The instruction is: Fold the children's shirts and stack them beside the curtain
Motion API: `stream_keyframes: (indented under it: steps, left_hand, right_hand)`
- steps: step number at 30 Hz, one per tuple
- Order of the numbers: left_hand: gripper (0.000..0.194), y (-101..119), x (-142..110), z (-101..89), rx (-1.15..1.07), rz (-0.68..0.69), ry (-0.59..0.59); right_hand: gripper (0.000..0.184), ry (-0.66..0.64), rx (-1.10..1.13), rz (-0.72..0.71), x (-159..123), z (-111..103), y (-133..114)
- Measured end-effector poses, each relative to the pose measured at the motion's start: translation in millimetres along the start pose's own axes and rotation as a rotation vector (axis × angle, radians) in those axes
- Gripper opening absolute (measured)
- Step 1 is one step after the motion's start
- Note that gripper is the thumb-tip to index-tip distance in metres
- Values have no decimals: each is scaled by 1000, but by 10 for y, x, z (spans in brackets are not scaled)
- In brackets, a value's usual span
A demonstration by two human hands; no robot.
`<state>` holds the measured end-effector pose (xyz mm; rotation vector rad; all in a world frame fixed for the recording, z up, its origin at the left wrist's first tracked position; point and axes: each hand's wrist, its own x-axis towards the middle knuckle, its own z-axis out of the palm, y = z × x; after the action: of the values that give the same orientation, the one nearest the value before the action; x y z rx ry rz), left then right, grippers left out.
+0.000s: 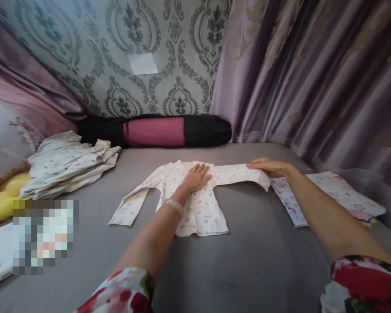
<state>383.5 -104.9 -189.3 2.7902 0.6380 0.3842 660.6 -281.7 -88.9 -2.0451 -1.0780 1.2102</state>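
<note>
A small white long-sleeved shirt [203, 215] with a faint pastel print lies spread out on the grey sheet [247, 269]. My left hand [197, 178] rests flat on its chest, fingers stretched out. At the end of the sleeve on the right, my right hand [269, 166] pinches the cloth between thumb and fingers and holds it a little raised and pulled outward. The other sleeve slants down to the left, untouched. Part of the shirt's front is hidden under my left hand and forearm.
Folded printed clothes [335, 191] lie to the right, partly behind my right forearm. A heap of pale clothes [74, 163] and a yellow plush thing [6, 195] are at the left. Along the wall lies a black and pink bolster [154, 131], beside purple curtains [273, 74].
</note>
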Motion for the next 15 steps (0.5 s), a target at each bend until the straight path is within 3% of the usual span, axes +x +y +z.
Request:
stream_keyframes:
  steps: [3,7,11,15]
  left_hand:
    - [71,26,-17,-40,-14,-1,-47]
    - [81,50,-27,-65,5,5,-90]
    - [86,81,-16,-116,1,-30,-159]
    - [94,60,46,-148,-21,-55,-260]
  right_hand:
    - [49,47,-166,39,-23,-80,85]
    - [41,-37,-335,79,-27,-117,187]
    - [27,-74,-475,244,1,-62,163]
    - [20,104,-572,344,31,-5,87]
